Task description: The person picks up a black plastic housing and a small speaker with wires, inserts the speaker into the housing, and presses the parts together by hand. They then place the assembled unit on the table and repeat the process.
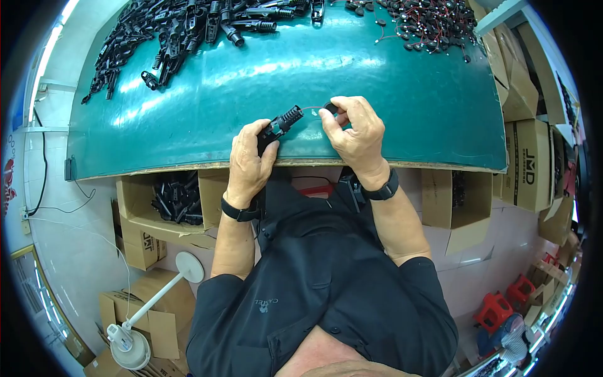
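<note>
Left hand clamped on black ribbed part over table's near middle, right hand pinching black disc just right, red wire between; likely wire-fitting step, next move calls for gentle slack.

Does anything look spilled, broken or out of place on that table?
Nothing stands out. Black ribbed plastic parts and wired black discs lie in loose heaps; the left hand holds one such part, the right hand a disc. The green table looks bowed, likely from the fisheye lens.
</note>
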